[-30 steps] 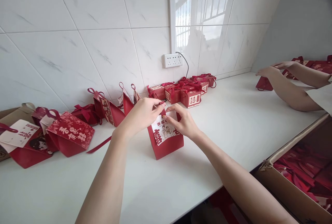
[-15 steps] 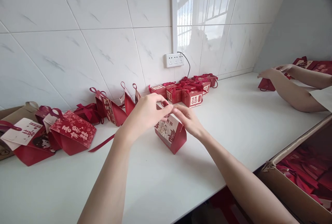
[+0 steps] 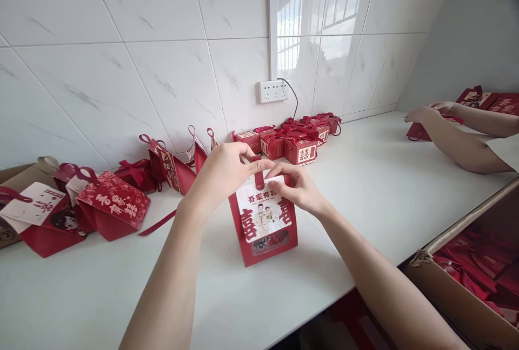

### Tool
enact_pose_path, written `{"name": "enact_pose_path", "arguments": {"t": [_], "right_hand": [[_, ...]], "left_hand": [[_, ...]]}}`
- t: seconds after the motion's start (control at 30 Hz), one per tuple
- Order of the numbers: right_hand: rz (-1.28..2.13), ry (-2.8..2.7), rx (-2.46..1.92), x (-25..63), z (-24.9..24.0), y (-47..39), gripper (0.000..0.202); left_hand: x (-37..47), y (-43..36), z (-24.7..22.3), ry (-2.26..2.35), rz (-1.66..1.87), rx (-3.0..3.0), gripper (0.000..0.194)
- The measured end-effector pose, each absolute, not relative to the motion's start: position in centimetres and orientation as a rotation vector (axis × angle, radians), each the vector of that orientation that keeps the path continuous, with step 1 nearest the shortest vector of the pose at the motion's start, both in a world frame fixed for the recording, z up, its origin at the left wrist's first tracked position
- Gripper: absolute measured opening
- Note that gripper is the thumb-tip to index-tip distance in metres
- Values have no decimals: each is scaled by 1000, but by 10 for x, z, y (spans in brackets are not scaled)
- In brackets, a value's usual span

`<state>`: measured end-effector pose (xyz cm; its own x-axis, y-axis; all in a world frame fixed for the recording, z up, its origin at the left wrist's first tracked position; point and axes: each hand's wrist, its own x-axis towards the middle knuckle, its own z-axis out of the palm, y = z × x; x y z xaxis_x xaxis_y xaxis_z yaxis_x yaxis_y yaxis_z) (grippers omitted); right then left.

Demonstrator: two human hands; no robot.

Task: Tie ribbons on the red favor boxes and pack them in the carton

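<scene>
Red gift box [image 3: 246,248] is held by its ribbon [image 3: 259,180], pinched in the left hand [image 3: 226,170]; the right hand [image 3: 300,190] is curled narrowly at its upper right edge, whether gripping cannot be told. Light, easily creased card is suggested, best gripped at ribbon or top edges. Both wrists are bent, forearms angled in from near left and right, the box upright on the white counter [image 3: 344,193].

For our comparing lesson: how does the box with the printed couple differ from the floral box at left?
The couple box has a pale panel; the floral box, a patterned red one with white lettering. The couple box shows a window; the floral box shows none. The left hand and right hand touch the couple box; neither touches the floral box. Both are mainly red, with lettering.
</scene>
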<state>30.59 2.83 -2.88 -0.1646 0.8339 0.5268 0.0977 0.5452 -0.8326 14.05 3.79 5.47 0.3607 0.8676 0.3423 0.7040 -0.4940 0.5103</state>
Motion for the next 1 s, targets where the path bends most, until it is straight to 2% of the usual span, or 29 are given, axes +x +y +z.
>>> {"name": "enact_pose_path", "arguments": {"t": [0.17, 0.3, 0.47, 0.67, 1.0], "right_hand": [[750, -1579, -806, 308, -29, 30, 5], [679, -1630, -805, 307, -30, 33, 4], [561, -1641, -850, 306, -34, 38, 4], [588, -1631, -846, 305, -35, 39, 2], [582, -1681, -774, 306, -35, 40, 16]], "left_hand": [[149, 39, 50, 1318, 966, 2362, 38], [151, 41, 47, 1276, 1040, 2363, 46], [137, 45, 50, 1271, 930, 2240, 38], [128, 42, 53, 1242, 553, 2326, 29], [134, 42, 50, 1265, 588, 2368, 33]]}}
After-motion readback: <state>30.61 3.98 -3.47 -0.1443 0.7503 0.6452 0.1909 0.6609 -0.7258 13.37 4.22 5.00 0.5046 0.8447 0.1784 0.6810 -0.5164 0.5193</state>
